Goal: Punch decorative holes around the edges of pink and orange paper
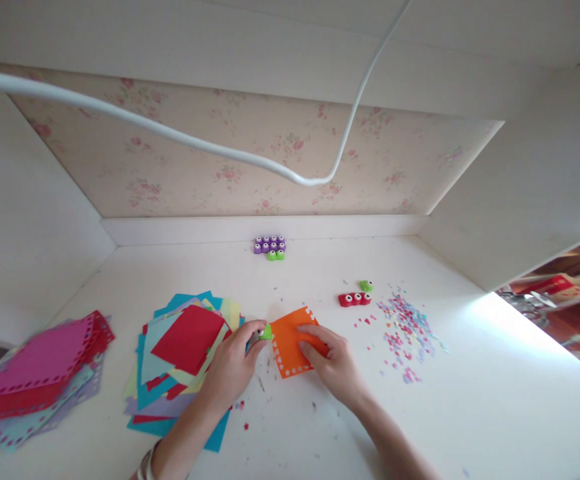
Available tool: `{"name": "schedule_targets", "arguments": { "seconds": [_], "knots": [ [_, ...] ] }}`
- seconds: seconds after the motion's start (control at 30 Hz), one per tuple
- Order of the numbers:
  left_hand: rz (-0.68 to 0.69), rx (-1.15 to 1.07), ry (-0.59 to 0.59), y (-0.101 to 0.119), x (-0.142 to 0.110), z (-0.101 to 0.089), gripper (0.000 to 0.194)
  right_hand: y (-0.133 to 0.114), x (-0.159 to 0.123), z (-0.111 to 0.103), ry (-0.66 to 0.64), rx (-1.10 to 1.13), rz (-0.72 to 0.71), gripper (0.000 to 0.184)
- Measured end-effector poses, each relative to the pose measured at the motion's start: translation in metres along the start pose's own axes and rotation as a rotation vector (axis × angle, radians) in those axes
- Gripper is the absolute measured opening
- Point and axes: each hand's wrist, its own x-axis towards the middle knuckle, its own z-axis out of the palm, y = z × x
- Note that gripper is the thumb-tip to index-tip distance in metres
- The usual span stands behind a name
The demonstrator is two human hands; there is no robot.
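Observation:
An orange sheet of paper [288,341] lies in front of me, with small shapes punched along its left, bottom and upper right edges. My left hand [237,357] is closed around a small green craft punch [266,332], which sits at the paper's upper left edge. Whether the paper is inside the punch's slot I cannot tell. On the paper's right side rests my right hand [331,360], thumb and fingers closed on the sheet. Left of my left hand is a pile of uncut coloured paper, a red square [189,339] on top.
Punched sheets [43,357] are stacked at far left. Purple punches [270,245] and two green punches [276,255] stand near the back wall. Red punches [355,299] and a green punch [366,285] are at right, beside scattered confetti [407,327]. A white cable [250,159] hangs across the upper view.

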Motion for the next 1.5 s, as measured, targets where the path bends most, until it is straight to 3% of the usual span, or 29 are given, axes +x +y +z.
{"name": "schedule_targets", "arguments": {
  "seconds": [0.33,0.6,1.5],
  "knots": [
    [0.016,-0.018,-0.020,0.0005,-0.0006,-0.0006,0.023,0.0009,0.0007,0.0007,0.055,0.016,-0.024,0.024],
    [-0.047,-0.005,0.007,0.0004,0.0008,-0.0007,0.023,-0.0030,-0.0006,0.0005,0.024,0.010,-0.019,0.024],
    [0.010,0.037,0.019,-0.0031,0.0009,0.0018,0.026,-0.0065,0.0009,-0.0024,-0.008,-0.067,-0.041,0.026]
  ]
}}
